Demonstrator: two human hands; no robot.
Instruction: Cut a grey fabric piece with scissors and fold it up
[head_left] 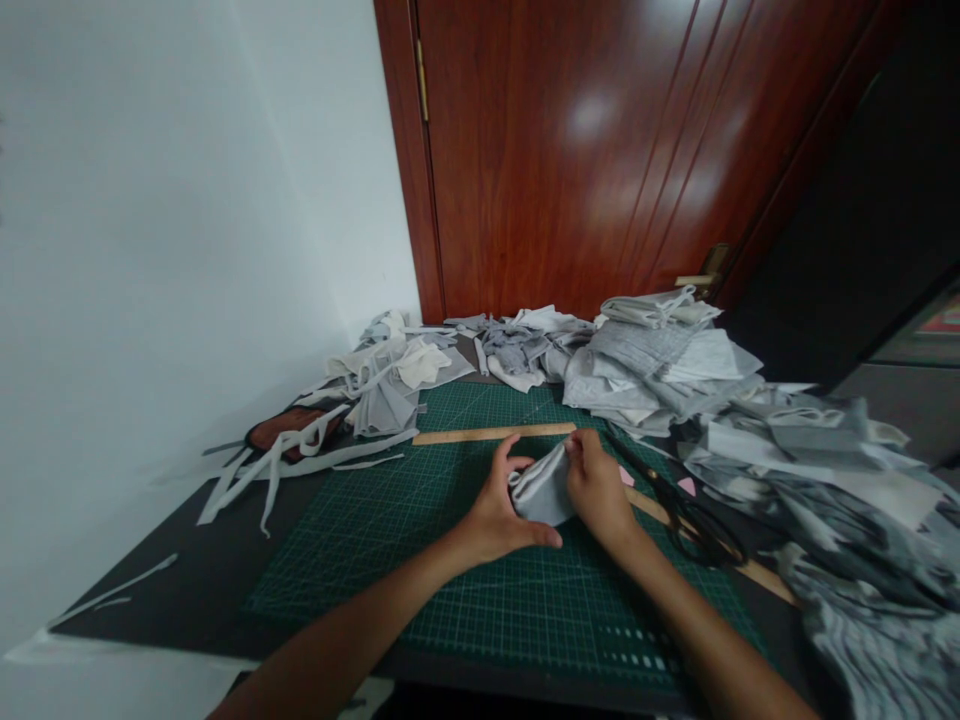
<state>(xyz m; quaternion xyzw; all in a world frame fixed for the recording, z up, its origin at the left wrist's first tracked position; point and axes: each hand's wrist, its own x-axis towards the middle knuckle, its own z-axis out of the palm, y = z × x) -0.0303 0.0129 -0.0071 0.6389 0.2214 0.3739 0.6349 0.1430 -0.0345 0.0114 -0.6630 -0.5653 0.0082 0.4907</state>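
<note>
Between my two hands is a folded piece of grey fabric (546,492), held over the green cutting mat (450,590). My left hand (504,508) curves around the fabric's left side, thumb below and fingers above. Pinched at its upper right edge, the cloth is also gripped by my right hand (594,485), whose fingertips are partly hidden. Just right of my right hand lies a pair of black scissors (679,510). A wooden ruler (487,434) rests on the mat beyond my hands, and two pink pieces of chalk (686,486) lie near the scissors.
Grey fabric is stacked high at the back right (660,360), with a loose heap (832,480) along the right side. More scraps (397,370) lie at the back left, beside a brown-and-black object (292,432) under pale strips. A second wooden strip (765,578) passes beneath the scissors.
</note>
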